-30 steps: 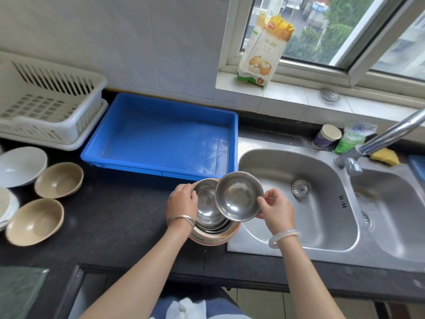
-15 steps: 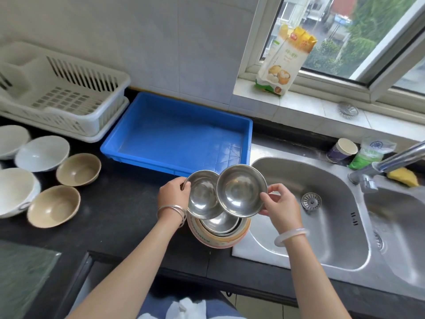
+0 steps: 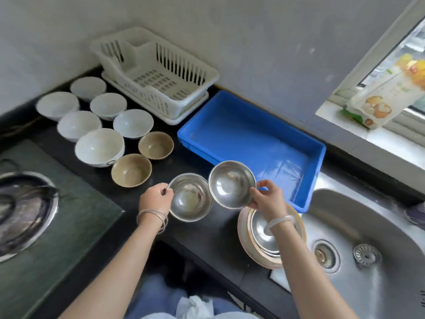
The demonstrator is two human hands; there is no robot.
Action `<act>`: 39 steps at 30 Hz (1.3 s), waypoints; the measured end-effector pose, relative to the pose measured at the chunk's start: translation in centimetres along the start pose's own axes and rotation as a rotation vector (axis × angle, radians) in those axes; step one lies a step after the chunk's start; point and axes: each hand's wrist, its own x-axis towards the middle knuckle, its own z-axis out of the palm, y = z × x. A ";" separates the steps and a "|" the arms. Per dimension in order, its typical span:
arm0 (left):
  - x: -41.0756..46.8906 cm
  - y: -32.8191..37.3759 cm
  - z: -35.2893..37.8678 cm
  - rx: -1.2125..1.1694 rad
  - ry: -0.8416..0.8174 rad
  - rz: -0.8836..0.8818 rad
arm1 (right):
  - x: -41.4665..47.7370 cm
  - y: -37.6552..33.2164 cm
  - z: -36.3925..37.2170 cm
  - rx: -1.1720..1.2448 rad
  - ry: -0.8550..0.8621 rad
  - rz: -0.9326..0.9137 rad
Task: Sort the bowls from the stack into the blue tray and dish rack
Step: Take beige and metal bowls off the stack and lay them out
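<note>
Two bowls in the air at once! The left hand [image 3: 156,200] pinches the left steel bowl [image 3: 189,199] by its near rim, fingers [image 3: 166,192] curled over the edge and thumb hidden behind. The right hand [image 3: 266,201] grips the right steel bowl [image 3: 231,183] the same way, thumb and fingertips clamped on its right rim and the bowl tipped so its inside faces the camera. The two rims sit just beside each other, perhaps touching; I cannot tell.

Both bowls hang above the black table [image 3: 213,231], clear of the stack [image 3: 257,240], which sits at the table's edge beside the sink [image 3: 368,226], under the right wrist, with more steel bowls nested in a pale outer bowl. The blue tray [image 3: 243,139] lies just beyond the raised bowls and holds nothing I can see; the dish rack [image 3: 158,79] farther left looks bare too. White bowls [image 3: 99,146] and tan bowls [image 3: 131,170] stand loose on the table to the left.

This reads as the carry step: bowls picked, destination not yet reached. The tray looks the likeliest target, being so near. The next move calls for a short reach forward, levelling each bowl and lowering it onto the tray floor before the fingers let go, side by side so they don't clash.
</note>
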 end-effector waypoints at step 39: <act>5.6 -7.6 -1.7 -0.186 0.131 -0.291 | 6.7 0.1 16.5 0.026 -0.147 0.245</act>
